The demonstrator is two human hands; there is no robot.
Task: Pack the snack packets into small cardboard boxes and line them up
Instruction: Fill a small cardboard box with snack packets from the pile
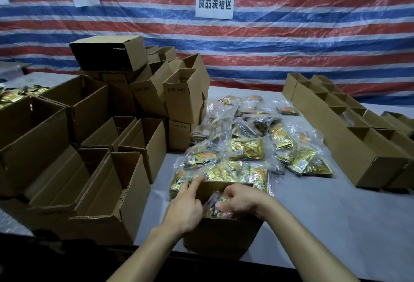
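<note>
A small open cardboard box (220,234) stands at the table's near edge in front of me. My left hand (186,205) rests on its left rim, index finger stretched along the far flap. My right hand (240,201) reaches into the box, fingers curled round a clear bag of gold and black snack packets (214,206). Just behind the box lies a heap of bagged gold snack packets (246,145). A line of small open boxes (336,129) runs along the right side of the table.
Empty open cardboard boxes (112,192) crowd the left of the table, with a taller stack (156,89) behind them. A striped tarpaulin with paper signs (215,1) hangs at the back. More gold packets (13,95) lie at the far left.
</note>
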